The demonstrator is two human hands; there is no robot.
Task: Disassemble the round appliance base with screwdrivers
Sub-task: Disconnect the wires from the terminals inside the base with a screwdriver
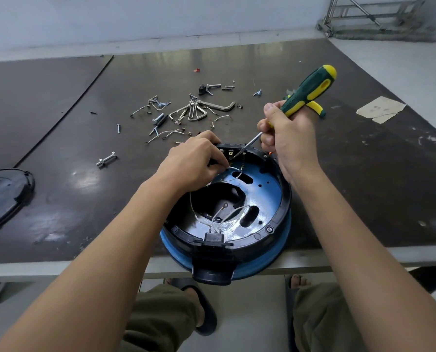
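The round appliance base (275, 207), blue inside with a black rim, lies open side up at the table's front edge, its black handle overhanging. Loose white wires (227, 214) cross its inside. My right hand (290, 141) is shut on a green and yellow screwdriver (308, 90), and the metal tip rests on a terminal block (230, 152) at the base's far rim. A second green and yellow handle (317, 109) pokes out behind that hand. My left hand (194, 161) pinches a white wire beside the terminal block.
Several loose screws, bolts and hex keys (199, 110) lie scattered behind the base. A single bolt (107, 159) lies to the left. A black cover (3, 196) rests at the left edge. Torn tape (380, 109) sticks at the right. My sandalled feet show below the table.
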